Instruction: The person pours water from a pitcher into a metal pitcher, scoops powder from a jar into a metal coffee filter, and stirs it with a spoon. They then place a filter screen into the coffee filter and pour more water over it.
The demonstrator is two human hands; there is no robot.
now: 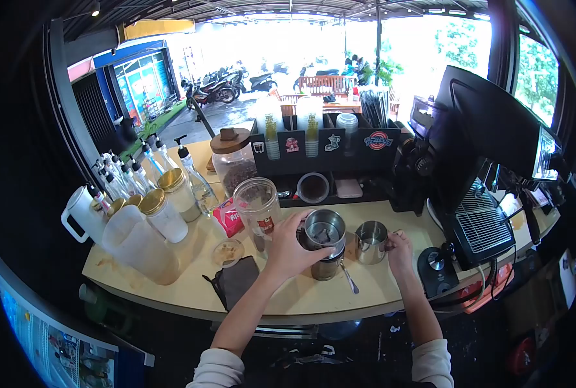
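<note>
My left hand point(286, 251) is wrapped round a round steel cup point(325, 227), seen from above with its mouth up. Directly beneath that cup stands another metal container point(326, 268); I cannot tell whether the two touch. My right hand point(400, 249) has its fingers closed on the handle of a stainless steel milk pitcher point(370, 244), which is upright at the counter. Between them lies a spoon point(350, 278). A tall clear jar point(259, 204) stands just left of the steel cup, partly behind my left hand.
Left on the counter point(197, 294) are a dark cloth point(237, 282), a clear lid point(228, 253), a pink packet point(227, 218), a plastic pitcher point(139, 246) and several pump bottles point(194, 174). A black cup organizer point(326, 152) stands behind; a coffee machine point(478, 226) is at right.
</note>
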